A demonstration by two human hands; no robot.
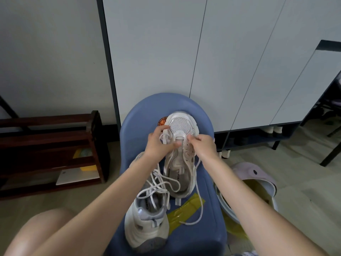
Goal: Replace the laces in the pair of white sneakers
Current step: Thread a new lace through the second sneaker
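Head view: white cord lace [199, 191] is being pinched by left hand [158, 145] and right hand [200, 145] at white mesh sneaker [180, 124] toe eyelets; uneven ends are being risked if pulled lopsidedly.

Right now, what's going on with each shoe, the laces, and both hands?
far sneaker: upright on the blue chair, toe pointing away, being laced near the toe.
near sneaker: on the chair, heel toward the camera, loose lace piled on it.
white lace: trailing loose from the far sneaker across the chair.
left hand: pinching lace at the eyelets.
right hand: pinching lace at the eyelets.
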